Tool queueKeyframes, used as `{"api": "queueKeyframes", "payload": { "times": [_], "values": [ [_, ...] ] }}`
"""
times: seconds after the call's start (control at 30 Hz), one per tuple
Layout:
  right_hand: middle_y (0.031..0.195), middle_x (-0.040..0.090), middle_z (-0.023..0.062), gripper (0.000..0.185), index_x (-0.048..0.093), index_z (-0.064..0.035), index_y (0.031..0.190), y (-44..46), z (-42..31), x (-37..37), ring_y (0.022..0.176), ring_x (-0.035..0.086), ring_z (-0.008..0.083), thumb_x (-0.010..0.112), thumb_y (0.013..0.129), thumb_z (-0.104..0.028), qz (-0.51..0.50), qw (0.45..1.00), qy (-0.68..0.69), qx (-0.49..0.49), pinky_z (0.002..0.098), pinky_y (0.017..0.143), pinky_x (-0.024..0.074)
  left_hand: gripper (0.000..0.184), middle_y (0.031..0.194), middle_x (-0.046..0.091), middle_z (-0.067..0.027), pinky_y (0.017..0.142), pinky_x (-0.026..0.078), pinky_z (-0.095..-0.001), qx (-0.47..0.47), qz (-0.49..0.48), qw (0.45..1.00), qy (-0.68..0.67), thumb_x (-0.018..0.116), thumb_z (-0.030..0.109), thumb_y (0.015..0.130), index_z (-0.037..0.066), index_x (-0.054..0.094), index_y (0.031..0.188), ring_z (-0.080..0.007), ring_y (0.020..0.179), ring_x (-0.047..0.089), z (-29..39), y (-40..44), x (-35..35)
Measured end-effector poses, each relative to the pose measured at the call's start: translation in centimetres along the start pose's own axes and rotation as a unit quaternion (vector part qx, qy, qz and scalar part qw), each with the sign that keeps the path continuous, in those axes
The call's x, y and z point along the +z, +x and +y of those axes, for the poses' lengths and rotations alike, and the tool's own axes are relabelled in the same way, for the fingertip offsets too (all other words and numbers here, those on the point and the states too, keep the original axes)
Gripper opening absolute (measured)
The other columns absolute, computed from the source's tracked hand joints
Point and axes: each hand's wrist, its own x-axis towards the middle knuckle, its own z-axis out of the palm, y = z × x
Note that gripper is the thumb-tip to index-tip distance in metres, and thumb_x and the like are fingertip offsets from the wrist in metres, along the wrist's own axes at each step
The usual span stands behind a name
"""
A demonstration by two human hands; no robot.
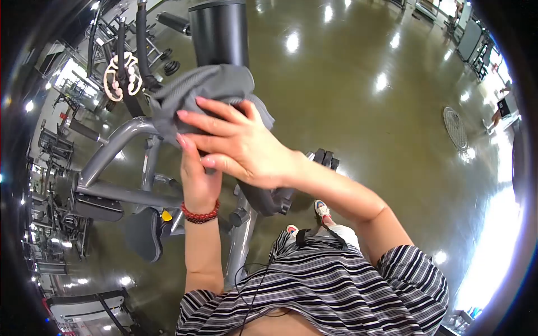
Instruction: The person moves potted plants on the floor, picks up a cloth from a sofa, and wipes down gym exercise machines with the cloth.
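A dark grey cloth [210, 84] is bunched up in front of me, just below a black upright cylinder [218, 36] on a gym machine. My right hand [241, 143] grips the cloth from the near side, its fingers laid across the folds. Under the cloth is my left hand [200, 176], with a red bead bracelet [200, 214] at the wrist. Its fingers are largely covered by the cloth and my right hand, though it appears to hold the cloth from below. Whether the cloth touches the cylinder I cannot tell.
The machine's grey tube frame [123, 193] runs below and left of my hands, with a black pad [144, 235] on it. White ring-shaped grips [115, 78] hang at upper left. Olive floor [336, 84] stretches right, with a round drain cover [455, 129].
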Motion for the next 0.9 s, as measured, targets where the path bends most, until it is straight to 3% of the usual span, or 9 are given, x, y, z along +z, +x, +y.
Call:
{"api": "queueKeyframes", "payload": {
  "times": [0.2,0.37,0.43,0.47,0.5,0.6,0.7,0.83,0.9],
  "values": [
    [0.126,0.049,0.0102,0.046,0.052,-0.0076,0.118,2.8,5.7,-0.6,0.121,0.041,0.0272,0.061,0.073,-0.011,0.213,0.967,-0.139,-0.035,0.0486,0.100,0.0265,0.055,0.134,0.037,-0.0156,0.102,0.032,-0.0425,0.205,0.123,0.971,-0.001,0.031,0.041,0.096,0.002,0.028,0.135,-0.0271,0.121,0.041,5.3,5.6,1.5],
    [0.138,0.037,0.0039,0.050,0.053,-0.0117,0.121,4.6,7.5,0.9,0.130,0.029,0.0233,0.061,0.074,-0.026,0.139,0.946,-0.292,0.007,0.0504,0.106,0.0174,0.054,0.129,0.042,-0.0148,0.097,0.037,-0.0383,0.349,0.158,0.904,0.189,0.031,0.040,0.096,0.004,0.028,0.136,-0.0257,0.119,0.043,7.4,12.0,1.9],
    [0.137,0.037,0.0026,0.051,0.052,-0.0126,0.122,4.6,8.2,1.2,0.130,0.029,0.0223,0.061,0.074,-0.027,0.159,0.944,-0.288,-0.003,0.0508,0.106,0.0170,0.047,0.127,0.046,-0.0145,0.098,0.034,-0.0351,0.387,0.140,0.841,0.352,0.035,0.033,0.096,0.001,0.037,0.131,-0.0251,0.119,0.043,6.6,15.2,1.7],
    [0.137,0.037,0.0019,0.052,0.052,-0.0131,0.122,4.5,8.5,1.3,0.130,0.029,0.0218,0.062,0.074,-0.028,0.167,0.944,-0.284,-0.008,0.0509,0.106,0.0168,0.041,0.130,0.045,-0.0140,0.100,0.031,-0.0357,0.482,0.085,0.692,0.531,0.041,0.025,0.094,0.002,0.041,0.129,-0.0264,0.121,0.042,6.0,17.4,1.1],
    [0.136,0.039,0.0006,0.052,0.053,-0.0144,0.122,4.2,8.9,1.5,0.129,0.030,0.0203,0.062,0.073,-0.028,0.164,0.948,-0.273,-0.001,0.0506,0.106,0.0167,0.038,0.131,0.044,-0.0140,0.101,0.030,-0.0348,0.422,-0.021,0.663,0.618,0.045,0.020,0.092,0.003,0.043,0.127,-0.0271,0.122,0.040,4.7,18.4,0.1],
    [0.135,0.039,0.0006,0.052,0.053,-0.0142,0.122,4.5,8.8,1.8,0.129,0.032,0.0204,0.062,0.073,-0.027,0.177,0.949,-0.261,-0.001,0.0501,0.106,0.0170,0.036,0.125,0.048,-0.0140,0.101,0.030,-0.0352,0.305,-0.087,0.856,0.409,0.045,0.020,0.091,0.003,0.046,0.124,-0.0285,0.117,0.044,4.0,20.0,-1.6],
    [0.134,0.041,0.0005,0.050,0.055,-0.0131,0.120,4.8,9.2,2.2,0.127,0.034,0.0220,0.063,0.071,-0.023,0.190,0.953,-0.236,-0.009,0.0511,0.106,0.0166,0.033,0.109,0.056,-0.0157,0.102,0.030,-0.0378,0.241,-0.061,0.897,0.366,0.045,0.023,0.091,0.000,0.053,0.113,-0.0316,0.106,0.051,3.9,21.6,-3.3],
    [0.133,0.043,0.0003,0.048,0.057,-0.0131,0.117,4.6,9.6,2.1,0.127,0.034,0.0222,0.062,0.070,-0.021,0.200,0.955,-0.217,-0.026,0.0518,0.106,0.0145,0.038,0.079,0.060,-0.0201,0.101,0.030,-0.0421,0.326,-0.090,0.736,0.587,0.045,0.032,0.090,-0.003,0.060,0.083,-0.0387,0.082,0.054,4.5,26.3,-6.5],
    [0.133,0.044,-0.0001,0.047,0.058,-0.0133,0.116,4.5,9.9,2.0,0.127,0.034,0.0217,0.061,0.069,-0.022,0.200,0.955,-0.216,-0.030,0.0515,0.106,0.0133,0.037,0.084,0.060,-0.0211,0.100,0.031,-0.0428,0.354,-0.085,0.649,0.668,0.046,0.032,0.089,-0.002,0.060,0.085,-0.0384,0.085,0.054,5.4,28.8,-7.9]
  ]
}}
